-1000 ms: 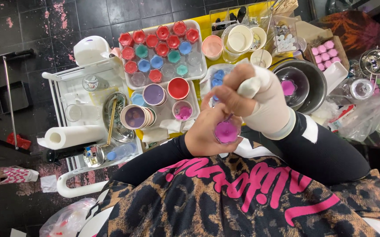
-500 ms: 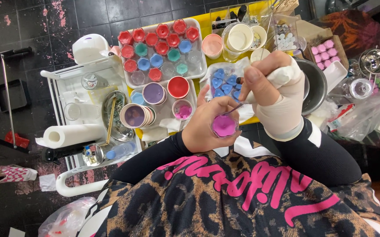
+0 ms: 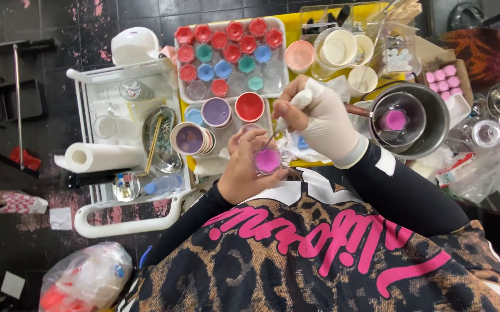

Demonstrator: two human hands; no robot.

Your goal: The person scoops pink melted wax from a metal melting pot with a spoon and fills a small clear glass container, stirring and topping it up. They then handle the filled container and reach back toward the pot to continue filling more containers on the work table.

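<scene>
Paper towel roll [image 3: 103,157], steel bowl [image 3: 432,124] — tray of coloured cups [image 3: 230,52], white cart [image 3: 126,222]

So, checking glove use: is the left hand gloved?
No, the left hand is bare, holding a small pink cup; only the right hand is gloved.

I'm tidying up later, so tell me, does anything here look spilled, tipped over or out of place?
Nothing looks spilled. The paper towel roll lies on its side on the white cart, and scraps of paper sit on the floor. The left hand holds the small pink cup level.
</scene>
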